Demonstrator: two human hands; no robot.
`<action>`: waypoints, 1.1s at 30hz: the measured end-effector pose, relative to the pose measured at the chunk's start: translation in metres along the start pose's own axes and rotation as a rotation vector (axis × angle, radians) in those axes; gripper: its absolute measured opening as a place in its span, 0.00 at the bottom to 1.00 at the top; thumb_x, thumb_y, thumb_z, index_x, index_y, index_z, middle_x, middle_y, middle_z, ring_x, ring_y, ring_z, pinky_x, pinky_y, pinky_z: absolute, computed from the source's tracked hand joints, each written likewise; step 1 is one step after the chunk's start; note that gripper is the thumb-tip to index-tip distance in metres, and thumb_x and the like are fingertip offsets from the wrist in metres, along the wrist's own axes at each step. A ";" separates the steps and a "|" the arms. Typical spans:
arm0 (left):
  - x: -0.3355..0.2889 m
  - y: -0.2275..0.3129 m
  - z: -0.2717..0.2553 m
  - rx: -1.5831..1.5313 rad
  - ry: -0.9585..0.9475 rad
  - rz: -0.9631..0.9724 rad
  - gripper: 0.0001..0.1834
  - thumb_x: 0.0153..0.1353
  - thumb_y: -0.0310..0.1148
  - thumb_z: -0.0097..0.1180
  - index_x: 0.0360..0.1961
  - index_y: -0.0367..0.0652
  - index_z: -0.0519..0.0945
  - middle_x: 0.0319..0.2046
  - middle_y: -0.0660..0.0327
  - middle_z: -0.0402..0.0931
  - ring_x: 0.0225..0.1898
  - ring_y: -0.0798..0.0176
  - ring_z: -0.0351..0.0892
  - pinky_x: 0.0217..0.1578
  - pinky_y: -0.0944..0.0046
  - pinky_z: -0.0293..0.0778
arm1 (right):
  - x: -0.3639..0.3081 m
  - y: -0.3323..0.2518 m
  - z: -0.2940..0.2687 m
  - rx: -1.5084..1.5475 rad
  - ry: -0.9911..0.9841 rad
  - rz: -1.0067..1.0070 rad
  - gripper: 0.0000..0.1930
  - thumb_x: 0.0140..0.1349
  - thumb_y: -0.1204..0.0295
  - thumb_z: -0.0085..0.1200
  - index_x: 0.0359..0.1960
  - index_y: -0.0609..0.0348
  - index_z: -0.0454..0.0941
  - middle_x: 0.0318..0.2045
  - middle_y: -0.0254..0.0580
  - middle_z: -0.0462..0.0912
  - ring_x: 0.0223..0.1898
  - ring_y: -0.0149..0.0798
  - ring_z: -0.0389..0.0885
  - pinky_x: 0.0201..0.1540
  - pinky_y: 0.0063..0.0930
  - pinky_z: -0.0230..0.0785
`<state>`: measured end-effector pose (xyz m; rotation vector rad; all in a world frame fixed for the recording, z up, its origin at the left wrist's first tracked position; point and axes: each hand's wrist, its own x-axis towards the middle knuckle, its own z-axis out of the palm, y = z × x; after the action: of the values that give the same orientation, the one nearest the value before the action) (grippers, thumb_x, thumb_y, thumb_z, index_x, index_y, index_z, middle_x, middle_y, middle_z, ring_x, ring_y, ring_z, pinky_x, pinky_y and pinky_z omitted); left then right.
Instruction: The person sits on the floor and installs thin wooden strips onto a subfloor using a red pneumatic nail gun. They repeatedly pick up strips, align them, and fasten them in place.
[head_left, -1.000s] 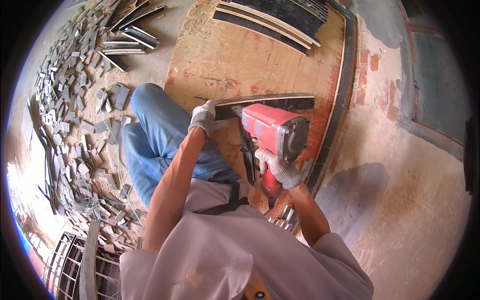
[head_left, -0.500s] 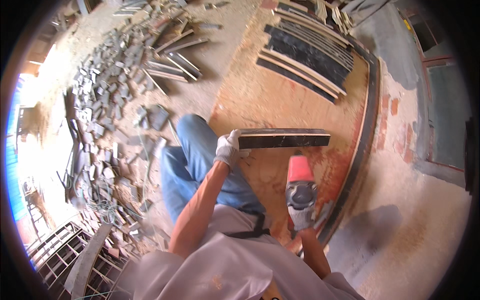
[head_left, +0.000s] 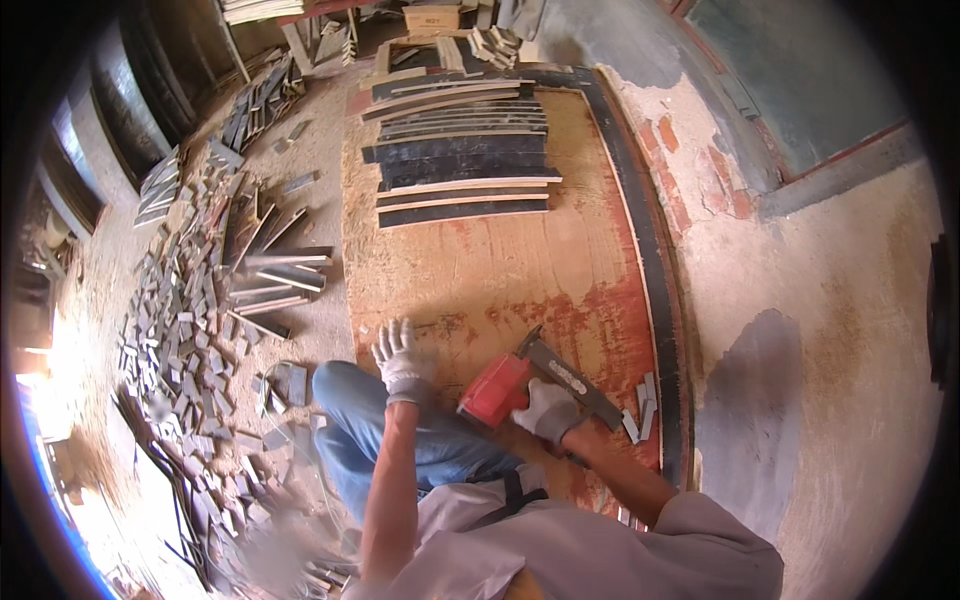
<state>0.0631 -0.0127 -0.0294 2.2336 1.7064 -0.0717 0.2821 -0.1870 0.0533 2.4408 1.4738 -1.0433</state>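
My left hand [head_left: 403,362], in a whitish knit glove, holds nothing, its fingers spread above the left edge of a plywood board [head_left: 480,265] and beside my bent knee. In my gloved right hand [head_left: 549,411] is a red and black nail gun [head_left: 497,388], gripped low over the near part of the board. Its long dark magazine [head_left: 572,378] slants down to the right, and the grip is mostly covered by the hand. Farther up the board, black-faced wood strips [head_left: 462,160] lie side by side in a stack.
Small grey strips [head_left: 648,405] lie by the board's right side, along a dark raised border [head_left: 660,330]. A patchy plaster wall [head_left: 800,290] rises at the right. Offcuts [head_left: 180,350] litter the floor at left, with longer pieces [head_left: 280,280] beside the board.
The strip that was in my left hand is out of it, and the fingers have opened. The nail gun has turned sideways and moved left. My view has swung round, showing more of the far end.
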 end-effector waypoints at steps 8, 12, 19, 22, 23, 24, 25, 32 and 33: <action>-0.006 0.025 0.012 -0.050 -0.099 0.033 0.57 0.55 0.60 0.63 0.77 0.43 0.49 0.77 0.43 0.34 0.78 0.37 0.28 0.73 0.35 0.27 | 0.237 0.023 -0.162 -0.291 0.672 -0.230 0.54 0.53 0.36 0.60 0.71 0.64 0.57 0.62 0.65 0.70 0.61 0.60 0.71 0.64 0.50 0.61; -0.010 0.008 0.001 -0.091 -0.082 0.020 0.57 0.54 0.59 0.64 0.76 0.43 0.50 0.77 0.42 0.34 0.78 0.38 0.26 0.73 0.36 0.25 | 0.301 -0.030 -0.213 -0.360 0.564 -0.250 0.59 0.49 0.34 0.62 0.74 0.60 0.52 0.71 0.62 0.59 0.70 0.62 0.59 0.72 0.56 0.49; -0.007 0.016 -0.016 -0.097 -0.107 0.000 0.56 0.55 0.60 0.62 0.75 0.39 0.52 0.76 0.41 0.39 0.77 0.36 0.31 0.74 0.36 0.29 | 0.317 -0.065 -0.194 -0.419 0.532 -0.320 0.53 0.52 0.32 0.59 0.70 0.61 0.61 0.66 0.62 0.65 0.68 0.60 0.62 0.71 0.51 0.49; 0.015 0.016 0.001 -0.194 0.115 0.086 0.56 0.55 0.63 0.59 0.75 0.39 0.52 0.75 0.40 0.42 0.77 0.36 0.35 0.73 0.35 0.31 | 0.329 -0.076 -0.223 -0.242 0.854 -0.542 0.35 0.60 0.41 0.56 0.56 0.59 0.75 0.46 0.53 0.81 0.52 0.54 0.76 0.58 0.47 0.63; 0.027 0.018 -0.001 -0.171 0.176 0.101 0.53 0.57 0.62 0.57 0.74 0.38 0.54 0.74 0.40 0.46 0.76 0.36 0.38 0.73 0.34 0.33 | 0.331 -0.092 -0.240 -0.164 0.919 -0.620 0.31 0.63 0.44 0.54 0.55 0.59 0.76 0.45 0.52 0.82 0.51 0.54 0.77 0.57 0.48 0.65; 0.035 0.024 0.002 -0.134 0.228 0.072 0.52 0.58 0.61 0.58 0.73 0.38 0.56 0.74 0.40 0.47 0.76 0.36 0.40 0.73 0.34 0.34 | 0.335 -0.106 -0.255 -0.087 0.971 -0.693 0.28 0.65 0.47 0.53 0.54 0.58 0.76 0.44 0.51 0.82 0.49 0.54 0.78 0.55 0.49 0.66; 0.040 0.028 0.006 -0.091 0.275 0.039 0.50 0.58 0.61 0.59 0.72 0.37 0.58 0.74 0.39 0.48 0.76 0.36 0.41 0.73 0.34 0.34 | 0.341 -0.124 -0.268 -0.043 0.980 -0.724 0.24 0.67 0.50 0.53 0.53 0.58 0.77 0.45 0.51 0.83 0.49 0.55 0.78 0.54 0.49 0.68; 0.053 0.038 0.006 -0.149 0.406 0.017 0.40 0.57 0.54 0.62 0.67 0.43 0.69 0.71 0.44 0.58 0.73 0.36 0.51 0.71 0.31 0.44 | 0.479 -0.188 -0.365 -0.237 0.771 -0.491 0.29 0.71 0.45 0.37 0.59 0.52 0.76 0.57 0.52 0.80 0.59 0.54 0.77 0.61 0.49 0.65; 0.053 0.035 0.007 -0.149 0.396 0.012 0.40 0.57 0.53 0.62 0.67 0.44 0.69 0.71 0.44 0.58 0.73 0.36 0.51 0.71 0.31 0.45 | 0.494 -0.203 -0.374 -0.232 0.674 -0.420 0.29 0.72 0.44 0.36 0.59 0.51 0.77 0.58 0.51 0.80 0.59 0.53 0.76 0.61 0.49 0.66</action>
<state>0.1127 0.0270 -0.0403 2.2528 1.8167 0.5162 0.4496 0.4420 0.0903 2.4770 2.2134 -0.0256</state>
